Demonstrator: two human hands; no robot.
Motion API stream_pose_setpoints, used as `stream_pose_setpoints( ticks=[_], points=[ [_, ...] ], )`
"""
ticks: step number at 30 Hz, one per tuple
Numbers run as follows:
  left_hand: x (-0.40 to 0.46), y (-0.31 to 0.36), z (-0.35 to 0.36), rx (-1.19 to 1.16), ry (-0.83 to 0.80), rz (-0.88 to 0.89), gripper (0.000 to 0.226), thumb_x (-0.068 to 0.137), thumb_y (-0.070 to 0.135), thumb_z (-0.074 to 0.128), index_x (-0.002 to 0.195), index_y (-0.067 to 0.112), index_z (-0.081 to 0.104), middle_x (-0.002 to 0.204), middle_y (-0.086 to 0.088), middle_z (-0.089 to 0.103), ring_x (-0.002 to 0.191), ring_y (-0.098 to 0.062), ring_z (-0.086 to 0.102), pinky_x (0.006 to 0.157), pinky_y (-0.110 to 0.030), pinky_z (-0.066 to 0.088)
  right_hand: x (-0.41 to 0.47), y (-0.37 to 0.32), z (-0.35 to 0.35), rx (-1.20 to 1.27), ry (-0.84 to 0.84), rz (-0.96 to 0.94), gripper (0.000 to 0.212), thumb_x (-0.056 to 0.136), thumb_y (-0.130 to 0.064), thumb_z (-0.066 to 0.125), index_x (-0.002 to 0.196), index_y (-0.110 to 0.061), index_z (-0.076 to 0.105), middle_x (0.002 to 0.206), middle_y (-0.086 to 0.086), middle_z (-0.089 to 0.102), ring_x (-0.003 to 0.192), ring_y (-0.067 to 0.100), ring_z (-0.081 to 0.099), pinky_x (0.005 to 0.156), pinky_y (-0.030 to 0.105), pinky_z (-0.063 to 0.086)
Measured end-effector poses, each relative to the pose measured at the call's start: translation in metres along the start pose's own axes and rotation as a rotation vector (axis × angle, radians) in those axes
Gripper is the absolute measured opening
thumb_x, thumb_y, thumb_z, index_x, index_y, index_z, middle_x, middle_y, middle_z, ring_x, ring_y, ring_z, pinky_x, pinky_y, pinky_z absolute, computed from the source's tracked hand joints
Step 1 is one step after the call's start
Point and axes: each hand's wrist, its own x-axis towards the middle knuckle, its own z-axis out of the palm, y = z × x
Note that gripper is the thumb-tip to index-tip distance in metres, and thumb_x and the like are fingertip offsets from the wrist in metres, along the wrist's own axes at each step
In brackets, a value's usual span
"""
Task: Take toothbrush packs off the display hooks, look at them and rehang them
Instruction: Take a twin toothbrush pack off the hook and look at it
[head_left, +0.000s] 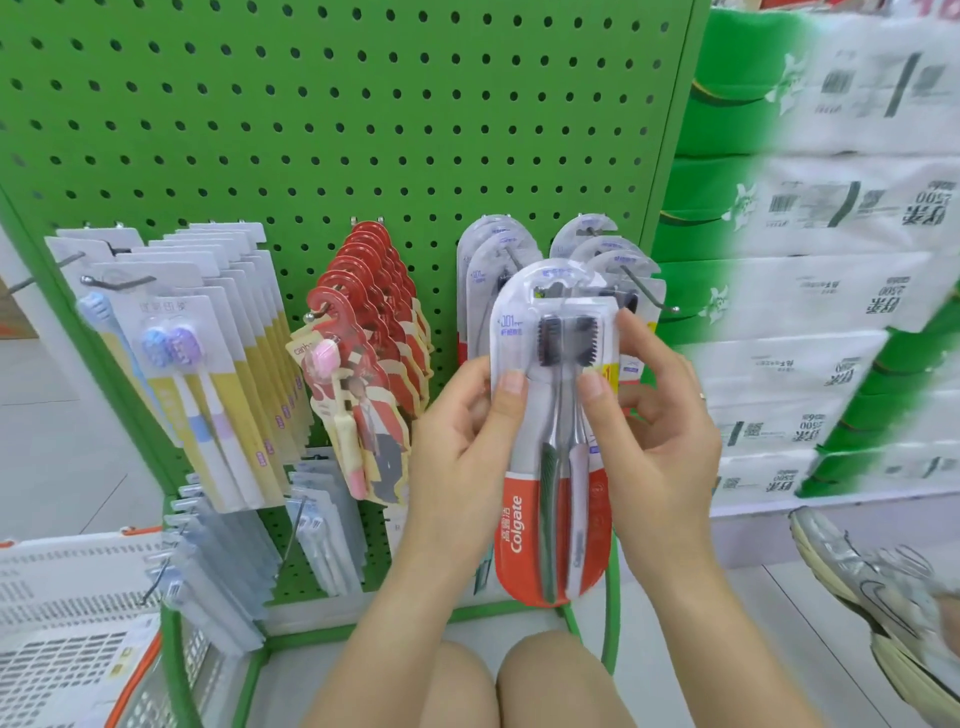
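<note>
Red-and-clear Colgate twin toothbrush blister pack (556, 441) is off the hooks, held upright in front of the green perforated metal display board (332, 104), bristle end up. Left hand (462, 431) grips the pack's left edge: thumb on the front face, the other fingers curled behind. Right hand (660, 415) grips the right edge the same way, thumb on front near the brush necks, index fingertip up by the bristle heads. Both forearms rise from below, palms facing each other.

Pack top overlaps the grey packs hanging on two wire hooks (641, 286) right behind it. Just left hang the red cartoon-card kids' toothbrush packs (363, 364), further left the yellow-and-white pastel toothbrush packs (218, 389). Board's right edge is near; stacked white-and-green tissue packs (810, 312) sit beyond it.
</note>
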Motion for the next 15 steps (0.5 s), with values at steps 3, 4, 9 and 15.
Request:
stream_pose_setpoints(
  ticks=[3, 4, 9, 15],
  points=[
    [-0.017, -0.007, 0.002, -0.047, -0.084, -0.068, 0.017, 0.096, 0.024, 0.054, 0.105, 0.022, 0.068, 0.092, -0.008, 0.075, 0.085, -0.024, 0.070, 0.076, -0.043, 0.057, -0.016, 0.007, -0.012, 0.045, 0.022, 0.081, 0.041, 0.080, -0.042, 0.066, 0.121, -0.043, 0.061, 0.114, -0.015, 0.061, 0.079, 0.019, 0.062, 0.072, 0.028, 0.052],
    [-0.021, -0.011, 0.004, -0.061, -0.107, -0.112, 0.017, 0.094, 0.025, 0.056, 0.106, 0.022, 0.069, 0.092, -0.013, 0.074, 0.084, -0.027, 0.070, 0.075, -0.045, 0.057, -0.021, 0.009, -0.017, 0.067, 0.027, 0.134, 0.040, 0.081, -0.041, 0.069, 0.121, -0.041, 0.062, 0.114, -0.009, 0.064, 0.081, 0.020, 0.064, 0.072, 0.028, 0.053],
    [-0.031, -0.036, 0.006, -0.069, -0.078, -0.342, 0.020, 0.092, 0.021, 0.057, 0.108, 0.018, 0.069, 0.091, -0.009, 0.076, 0.085, -0.024, 0.073, 0.076, -0.032, 0.059, -0.035, 0.022, -0.035, 0.192, -0.075, 0.442, 0.040, 0.082, -0.013, 0.064, 0.122, -0.021, 0.061, 0.094, -0.012, 0.074, 0.073, 0.006, 0.070, 0.061, 0.015, 0.051],
    [-0.040, -0.054, 0.003, -0.025, 0.011, -0.437, 0.017, 0.097, 0.019, 0.054, 0.101, 0.015, 0.070, 0.091, -0.006, 0.076, 0.083, -0.018, 0.072, 0.077, -0.032, 0.056, -0.065, 0.044, -0.051, 0.284, -0.189, 0.811, 0.033, 0.073, -0.025, 0.065, 0.103, -0.011, 0.071, 0.092, 0.011, 0.074, 0.072, 0.019, 0.068, 0.061, 0.024, 0.054]
  ],
)
